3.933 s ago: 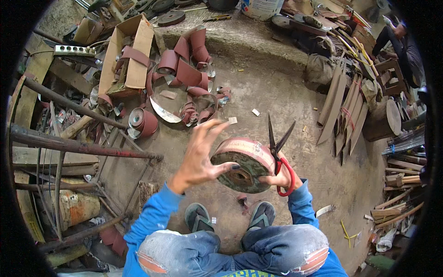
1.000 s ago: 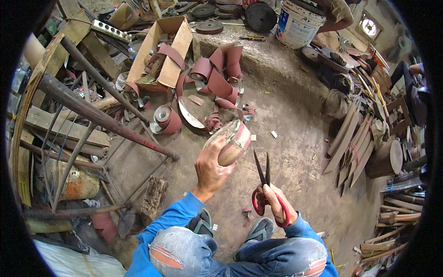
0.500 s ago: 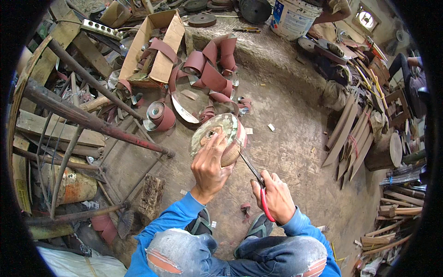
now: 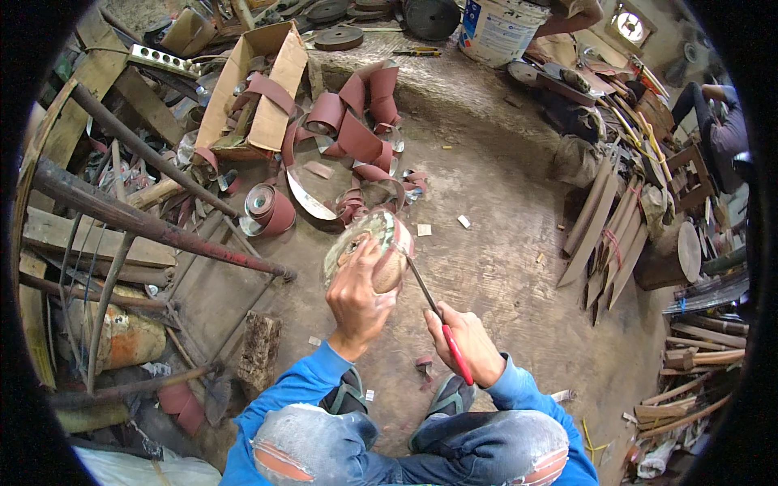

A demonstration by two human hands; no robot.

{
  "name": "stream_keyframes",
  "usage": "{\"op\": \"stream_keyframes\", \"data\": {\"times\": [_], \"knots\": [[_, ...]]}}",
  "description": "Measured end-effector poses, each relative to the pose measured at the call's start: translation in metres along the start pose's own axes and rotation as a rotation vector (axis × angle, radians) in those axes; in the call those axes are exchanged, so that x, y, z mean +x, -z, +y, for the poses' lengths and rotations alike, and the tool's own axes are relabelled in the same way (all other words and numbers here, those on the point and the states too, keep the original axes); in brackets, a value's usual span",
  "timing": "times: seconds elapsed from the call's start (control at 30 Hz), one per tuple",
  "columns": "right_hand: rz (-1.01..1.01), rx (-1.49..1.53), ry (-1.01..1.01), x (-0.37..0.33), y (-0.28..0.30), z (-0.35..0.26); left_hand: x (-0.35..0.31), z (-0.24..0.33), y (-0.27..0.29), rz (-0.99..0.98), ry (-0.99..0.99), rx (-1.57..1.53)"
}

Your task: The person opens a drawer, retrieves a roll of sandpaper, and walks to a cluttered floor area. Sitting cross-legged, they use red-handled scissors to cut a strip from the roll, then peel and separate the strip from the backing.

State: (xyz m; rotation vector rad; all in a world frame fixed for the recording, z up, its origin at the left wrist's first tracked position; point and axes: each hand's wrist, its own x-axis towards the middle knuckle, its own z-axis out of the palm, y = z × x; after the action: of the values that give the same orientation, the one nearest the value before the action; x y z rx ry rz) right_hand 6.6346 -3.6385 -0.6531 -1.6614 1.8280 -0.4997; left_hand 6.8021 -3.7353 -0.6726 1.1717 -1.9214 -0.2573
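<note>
The left hand [image 4: 356, 304] clasps the disc-shaped sanding wheel [image 4: 391, 267], fingers pressed to its flat face, holding it off the floor [image 4: 502, 267] near the loose abrasive strips [image 4: 361, 138]. The right hand [image 4: 472, 344] is closed around red-handled scissors [image 4: 425, 287], tip at the rim. Work there appears unfinished: pinkish covering [image 4: 399, 236] lies on the rim; whether anything is cut cannot be told.

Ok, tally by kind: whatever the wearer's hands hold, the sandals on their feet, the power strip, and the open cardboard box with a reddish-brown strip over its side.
wheel, in the left hand: 1
red-handled scissors, in the right hand: 1
sandals: 2
power strip: 1
cardboard box: 1
Total: 6
</note>
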Motion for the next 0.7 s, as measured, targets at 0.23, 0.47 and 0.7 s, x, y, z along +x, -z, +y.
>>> {"op": "stream_keyframes", "data": {"times": [0.23, 0.47, 0.7], "knots": [[0.074, -0.028, 0.086, 0.013, 0.037, -0.017, -0.012, 0.018, -0.007, -0.183, -0.006, -0.198], [-0.530, 1.411, -0.266, -0.003, 0.050, 0.004, 0.011, -0.005, 0.001, 0.054, 0.110, -0.232], [-0.413, 1.100, 0.024, -0.008, 0.015, 0.010, 0.009, -0.004, 0.003, 0.038, 0.089, -0.228]]}}
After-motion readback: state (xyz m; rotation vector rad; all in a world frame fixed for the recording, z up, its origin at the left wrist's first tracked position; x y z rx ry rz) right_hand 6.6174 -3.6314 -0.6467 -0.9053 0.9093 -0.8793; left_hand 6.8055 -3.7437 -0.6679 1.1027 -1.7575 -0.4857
